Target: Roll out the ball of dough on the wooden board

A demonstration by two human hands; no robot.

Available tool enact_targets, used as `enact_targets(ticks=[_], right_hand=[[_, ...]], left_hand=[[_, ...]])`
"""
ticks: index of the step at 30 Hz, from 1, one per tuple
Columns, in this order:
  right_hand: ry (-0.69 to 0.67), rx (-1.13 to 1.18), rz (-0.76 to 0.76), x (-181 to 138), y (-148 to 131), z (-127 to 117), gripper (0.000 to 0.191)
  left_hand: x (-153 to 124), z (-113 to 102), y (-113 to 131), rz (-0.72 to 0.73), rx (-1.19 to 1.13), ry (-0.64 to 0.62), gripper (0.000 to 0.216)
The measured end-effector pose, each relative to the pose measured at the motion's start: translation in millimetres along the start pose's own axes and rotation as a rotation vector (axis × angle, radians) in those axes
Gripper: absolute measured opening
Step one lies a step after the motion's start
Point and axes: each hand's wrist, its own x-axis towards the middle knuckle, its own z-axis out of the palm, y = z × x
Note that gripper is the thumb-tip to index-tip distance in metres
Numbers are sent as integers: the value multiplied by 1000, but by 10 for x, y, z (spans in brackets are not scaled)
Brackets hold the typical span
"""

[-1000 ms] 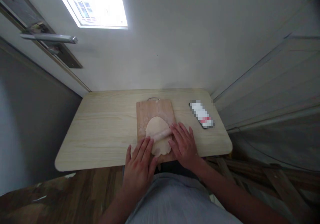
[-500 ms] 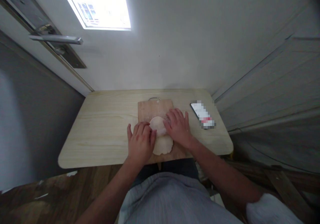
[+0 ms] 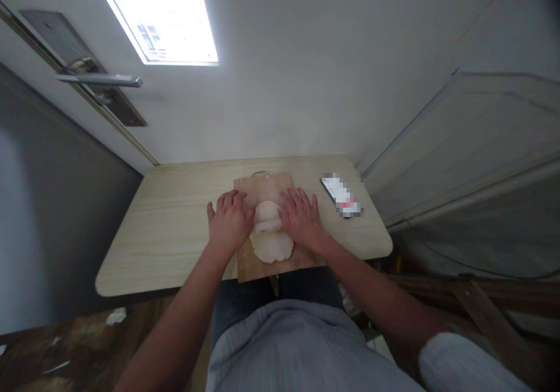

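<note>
A flat round of pale dough (image 3: pixel 272 245) lies on a wooden cutting board (image 3: pixel 258 263) at the near side of the table. A thin rolling pin (image 3: pixel 268 225) lies across the dough's far half. My left hand (image 3: pixel 228 224) presses flat on the pin's left end with fingers stretched out. My right hand (image 3: pixel 301 219) presses flat on the pin's right end, fingers spread too. Both palms cover the pin's ends, so only its middle shows.
The light wooden table (image 3: pixel 175 228) stands against a white wall. A phone (image 3: pixel 341 196) lies at the table's far right. A door with a metal handle (image 3: pixel 100 80) is to the left. Wooden slats (image 3: pixel 476 298) lie on the floor at right.
Both hands have pushed the rolling pin away from me, from the dough's near part to its far half. The camera view shifted slightly.
</note>
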Motion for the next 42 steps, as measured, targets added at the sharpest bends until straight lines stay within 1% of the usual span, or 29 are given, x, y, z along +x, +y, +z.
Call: enact_targets(ticks=[6,11,15,19,23,29,35,42], right_hand=[[64,0,3,-134,-46,-11,50],[103,13,37,-220,-72,12,50],[131,31,58,-361,-109,-1,49],[137,35,53,-574,-157,-37,49],[176,48,33,-770,-175,-16,52],[235,62,4,-955,-165,61,53],[295,95,-19,-999,-166,94,52],[252,116,15,-918,-159,46,43]], left_hand=[[-59,126,-20,116,35,-53,44],[-104,204,-61,128,57,-32,49],[-204,196,-30,140,79,-8,48],[-409,143,26,156,100,37,47],[-584,92,72,172,110,81,45],[-681,97,91,157,93,137,45],[-725,138,67,167,85,165,42],[-763,175,50,187,76,183,41]])
